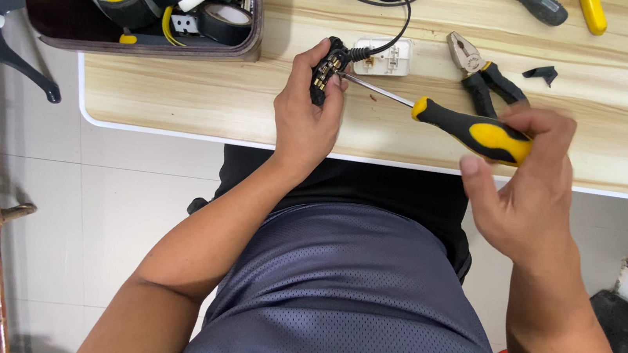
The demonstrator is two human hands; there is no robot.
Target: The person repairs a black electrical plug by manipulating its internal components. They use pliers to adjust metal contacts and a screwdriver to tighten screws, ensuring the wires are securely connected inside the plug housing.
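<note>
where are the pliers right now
In the head view, the pliers lie on the wooden table, right of the white socket plate and just beyond the right hand.

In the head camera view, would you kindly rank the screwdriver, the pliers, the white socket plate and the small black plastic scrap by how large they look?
1. Screwdriver, longest, though held nearer the camera than the rest.
2. Pliers.
3. White socket plate, partly hidden by the plug, so second and third place are unsure.
4. Black plastic scrap, clearly smallest.
</note>
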